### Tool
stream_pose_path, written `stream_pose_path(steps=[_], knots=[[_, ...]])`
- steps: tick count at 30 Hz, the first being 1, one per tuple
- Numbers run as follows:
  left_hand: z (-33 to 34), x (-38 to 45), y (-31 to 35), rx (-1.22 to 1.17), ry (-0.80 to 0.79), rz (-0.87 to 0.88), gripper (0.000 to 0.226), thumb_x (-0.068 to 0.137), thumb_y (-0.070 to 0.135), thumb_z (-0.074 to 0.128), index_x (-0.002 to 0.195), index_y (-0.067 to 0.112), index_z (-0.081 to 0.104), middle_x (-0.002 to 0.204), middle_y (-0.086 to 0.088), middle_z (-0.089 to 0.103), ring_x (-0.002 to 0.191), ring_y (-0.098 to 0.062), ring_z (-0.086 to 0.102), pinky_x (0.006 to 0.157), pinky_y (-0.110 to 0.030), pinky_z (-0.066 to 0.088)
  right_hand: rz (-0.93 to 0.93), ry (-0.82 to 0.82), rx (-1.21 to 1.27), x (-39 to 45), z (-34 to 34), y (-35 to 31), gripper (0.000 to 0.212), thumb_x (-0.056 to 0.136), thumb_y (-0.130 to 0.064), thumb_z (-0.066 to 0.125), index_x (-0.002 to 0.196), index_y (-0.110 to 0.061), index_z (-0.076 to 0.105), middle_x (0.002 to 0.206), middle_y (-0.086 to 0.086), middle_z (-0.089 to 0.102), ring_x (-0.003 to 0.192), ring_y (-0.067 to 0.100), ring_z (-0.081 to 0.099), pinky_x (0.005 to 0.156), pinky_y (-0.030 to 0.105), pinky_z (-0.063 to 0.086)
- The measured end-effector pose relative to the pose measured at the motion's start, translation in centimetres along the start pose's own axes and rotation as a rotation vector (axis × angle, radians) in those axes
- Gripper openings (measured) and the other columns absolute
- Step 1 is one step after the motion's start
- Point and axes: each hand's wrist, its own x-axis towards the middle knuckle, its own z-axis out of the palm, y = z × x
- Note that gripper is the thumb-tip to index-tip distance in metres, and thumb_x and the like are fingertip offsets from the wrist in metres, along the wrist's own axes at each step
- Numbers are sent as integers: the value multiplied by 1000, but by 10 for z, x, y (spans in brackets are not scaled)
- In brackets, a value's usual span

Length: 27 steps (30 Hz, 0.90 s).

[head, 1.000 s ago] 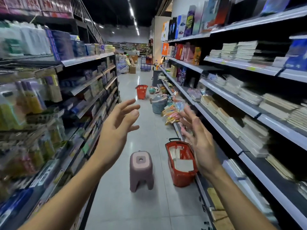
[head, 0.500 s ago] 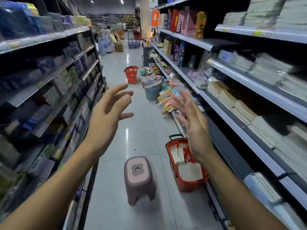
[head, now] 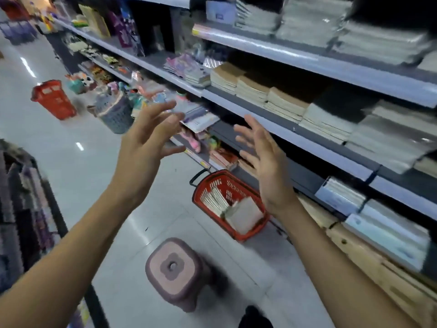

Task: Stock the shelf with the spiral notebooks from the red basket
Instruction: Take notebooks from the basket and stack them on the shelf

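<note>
Both the left hand (head: pixel 144 147) and right hand (head: pixel 267 166) hover empty with fingers spread above the red basket (head: pixel 238 233) on the floor, where the spiral notebooks (head: pixel 216 201) stand on edge, probably light, stiff-covered, best pinched across their flat covers.

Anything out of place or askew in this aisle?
Yes: packets jut past the lower shelf's edge. Notebooks lie jumbled in the red basket. Both hands, left and right, hold nothing.
</note>
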Motion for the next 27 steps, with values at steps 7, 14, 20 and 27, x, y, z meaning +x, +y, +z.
stream_pose_path(steps=[7,14,20,27], knots=[[87,104,-67,-40,-286,-40,43,90,41,62,129,23,60,128,-10,64,118,-24,62,90,-44,60,36,296,-20,64,-58,57,45,104,-43,36,146,-32,49,131,-10,66,123,4,59,113,45,43],[169,171,-120,-62,-447,-115,36,90,43,61,124,32,63,127,-5,67,117,-22,64,89,-42,59,146,427,-26,109,-116,108,44,103,-46,38,145,-37,49,136,-13,63,127,4,56,116,47,39],[195,204,-184,-76,-523,-179,39,91,40,60,128,26,61,130,-9,65,122,-29,61,92,-48,58,181,496,-1,135,-131,157,47,101,-48,38,146,-35,49,136,-11,63,128,7,56,115,47,40],[211,222,-335,-89,-637,-303,42,86,41,64,124,24,63,123,-9,67,113,-26,65,89,-49,59,290,631,-35,146,-115,291,48,102,-45,39,147,-31,49,139,-8,62,131,7,55,117,46,38]])
